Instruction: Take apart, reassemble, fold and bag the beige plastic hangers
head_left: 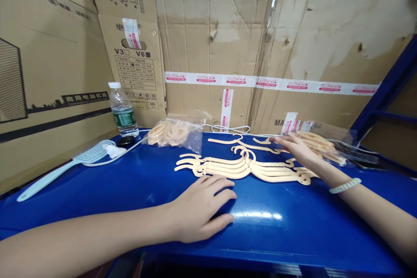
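Several beige folding plastic hangers [228, 170] lie stacked on the blue tabletop [137, 221], hooks toward the back. My left hand [203, 208] rests palm down just in front of their left half, its fingers spread and nothing in it. Behind the stack are loose hanger parts: a long arm with a hook [223, 141] and a short curved piece [260, 141]. My right hand [296, 145] reaches over the right end of the stack, fingers stretched out. Its fingertips are at the short piece; whether they touch it is unclear.
Clear bags of beige parts lie at the back left [172, 132] and back right [319, 145]. A water bottle [123, 110], a pale blue slatted brush [65, 167] and a white cable [231, 128] are on the table. Cardboard [208, 47] walls the back.
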Demonstrator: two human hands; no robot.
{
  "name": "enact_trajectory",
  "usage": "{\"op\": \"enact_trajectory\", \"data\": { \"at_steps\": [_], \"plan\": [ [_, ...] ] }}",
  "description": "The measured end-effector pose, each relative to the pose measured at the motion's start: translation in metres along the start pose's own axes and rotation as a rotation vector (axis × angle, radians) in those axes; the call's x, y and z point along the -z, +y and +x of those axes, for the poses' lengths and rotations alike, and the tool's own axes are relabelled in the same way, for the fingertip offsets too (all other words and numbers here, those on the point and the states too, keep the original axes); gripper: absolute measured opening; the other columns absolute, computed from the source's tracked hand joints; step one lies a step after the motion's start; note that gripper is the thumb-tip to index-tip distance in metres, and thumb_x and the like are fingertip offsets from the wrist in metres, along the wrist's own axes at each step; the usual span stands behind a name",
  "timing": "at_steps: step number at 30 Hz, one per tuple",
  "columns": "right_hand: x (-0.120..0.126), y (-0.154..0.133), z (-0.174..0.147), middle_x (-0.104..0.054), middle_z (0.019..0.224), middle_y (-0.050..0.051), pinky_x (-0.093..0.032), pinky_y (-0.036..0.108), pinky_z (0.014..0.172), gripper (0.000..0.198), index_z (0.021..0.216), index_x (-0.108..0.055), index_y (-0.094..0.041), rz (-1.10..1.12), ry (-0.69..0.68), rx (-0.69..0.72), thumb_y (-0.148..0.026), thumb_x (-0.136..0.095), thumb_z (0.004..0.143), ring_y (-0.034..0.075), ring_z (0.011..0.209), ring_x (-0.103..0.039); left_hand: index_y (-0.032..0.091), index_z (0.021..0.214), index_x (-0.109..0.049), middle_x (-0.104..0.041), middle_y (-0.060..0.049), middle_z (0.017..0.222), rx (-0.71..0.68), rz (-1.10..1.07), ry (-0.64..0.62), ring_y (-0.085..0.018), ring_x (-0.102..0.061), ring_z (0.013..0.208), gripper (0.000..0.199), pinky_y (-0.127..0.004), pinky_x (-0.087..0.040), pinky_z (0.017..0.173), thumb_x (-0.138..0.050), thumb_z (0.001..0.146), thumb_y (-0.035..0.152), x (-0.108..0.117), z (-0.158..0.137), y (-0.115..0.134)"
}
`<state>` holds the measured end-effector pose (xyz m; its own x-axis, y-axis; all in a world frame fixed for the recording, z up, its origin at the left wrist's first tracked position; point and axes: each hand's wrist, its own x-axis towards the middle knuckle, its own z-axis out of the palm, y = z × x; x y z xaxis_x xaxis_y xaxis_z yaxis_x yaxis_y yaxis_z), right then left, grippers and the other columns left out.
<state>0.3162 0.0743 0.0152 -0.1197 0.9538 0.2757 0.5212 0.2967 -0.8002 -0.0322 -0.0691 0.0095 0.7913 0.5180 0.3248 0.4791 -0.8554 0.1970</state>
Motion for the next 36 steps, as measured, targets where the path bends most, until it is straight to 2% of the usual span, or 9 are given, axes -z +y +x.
{"op": "enact_trajectory", "data": {
  "at_steps": [5,8,13,19,22,24,27,31,36],
  "plan": [
    [-0.009,-0.018,-0.009,-0.06,0.129,0.013,-0.051,0.046,0.097,0.042,0.103,-0.067,-0.019,0.235,-0.012,-0.037,-0.053,-0.052,0.084,0.03,0.111,-0.061,0.019,0.117,-0.058,-0.06,-0.012,0.126,0.001,-0.123,0.057,-0.027,-0.051,0.121,0.028,-0.045,-0.039,0.106,-0.054,0.091,0.028,0.002,0.001,0.001],
    [-0.023,-0.044,-0.028,-0.06,0.13,0.012,-0.05,0.044,0.098,0.04,0.107,-0.067,-0.02,0.367,-0.113,-0.05,-0.049,-0.049,0.087,0.026,0.105,-0.064,0.02,0.119,-0.056,-0.059,-0.011,0.127,0.11,-0.323,0.098,-0.025,-0.052,0.12,0.031,-0.044,-0.042,0.105,-0.057,0.088,0.025,-0.001,0.003,0.001],
    [-0.059,-0.087,-0.071,-0.062,0.122,0.013,-0.049,0.041,0.094,0.043,0.116,-0.066,-0.017,0.77,-0.627,-0.073,-0.046,-0.059,0.086,0.023,0.096,-0.061,0.021,0.127,-0.051,-0.053,-0.013,0.132,0.427,-0.818,0.227,-0.024,-0.063,0.105,0.048,-0.039,-0.059,0.079,-0.064,0.082,0.031,-0.011,0.01,-0.003],
    [-0.075,-0.101,-0.093,-0.061,0.12,0.012,-0.051,0.04,0.088,0.046,0.126,-0.061,-0.021,0.817,-0.937,-0.014,-0.046,-0.064,0.088,0.023,0.103,-0.059,0.014,0.096,-0.068,-0.07,-0.009,0.098,0.399,-1.07,0.311,-0.02,-0.068,0.086,0.026,-0.029,-0.059,0.067,-0.064,0.086,0.038,-0.005,0.017,-0.008],
    [-0.066,-0.095,-0.081,-0.061,0.121,0.012,-0.051,0.041,0.091,0.047,0.129,-0.057,-0.021,0.598,-0.802,0.14,-0.045,-0.062,0.09,0.025,0.11,-0.058,0.014,0.089,-0.065,-0.071,-0.007,0.096,0.479,-1.068,0.394,-0.019,-0.069,0.081,0.028,-0.029,-0.059,0.068,-0.063,0.087,0.042,0.0,0.017,-0.007],
    [-0.055,-0.082,-0.064,-0.065,0.116,0.011,-0.051,0.042,0.091,0.041,0.124,-0.059,-0.019,0.311,-0.543,0.256,-0.045,-0.057,0.092,0.025,0.107,-0.061,0.015,0.087,-0.059,-0.071,-0.007,0.096,0.531,-1.075,0.44,-0.017,-0.069,0.076,0.029,-0.029,-0.059,0.065,-0.06,0.089,0.045,0.001,0.016,-0.007],
    [-0.032,-0.051,-0.033,-0.067,0.11,0.012,-0.047,0.047,0.094,0.034,0.108,-0.067,-0.018,-0.402,-0.08,0.425,-0.042,-0.048,0.093,0.029,0.105,-0.061,0.016,0.086,-0.053,-0.071,-0.004,0.084,0.578,-1.113,0.465,-0.015,-0.068,0.065,0.031,-0.027,-0.057,0.06,-0.058,0.089,0.047,0.0,0.015,-0.008],
    [-0.013,-0.015,-0.005,-0.069,0.103,0.017,-0.045,0.055,0.093,0.029,0.097,-0.069,-0.016,-0.561,-0.025,0.404,-0.033,-0.05,0.086,0.036,0.103,-0.06,0.017,0.084,-0.048,-0.072,-0.004,0.078,0.588,-1.154,0.455,-0.013,-0.066,0.059,0.032,-0.025,-0.053,0.056,-0.059,0.088,0.048,0.0,0.015,-0.009],
    [-0.019,-0.004,0.003,-0.07,0.092,0.011,-0.048,0.044,0.087,0.018,0.087,-0.068,-0.018,-0.615,-0.087,0.407,-0.028,-0.054,0.083,0.028,0.091,-0.062,0.017,0.083,-0.05,-0.07,-0.002,0.073,0.623,-1.178,0.499,-0.012,-0.065,0.058,0.032,-0.023,-0.052,0.056,-0.063,0.086,0.046,0.003,0.017,-0.01]
  ]
}}
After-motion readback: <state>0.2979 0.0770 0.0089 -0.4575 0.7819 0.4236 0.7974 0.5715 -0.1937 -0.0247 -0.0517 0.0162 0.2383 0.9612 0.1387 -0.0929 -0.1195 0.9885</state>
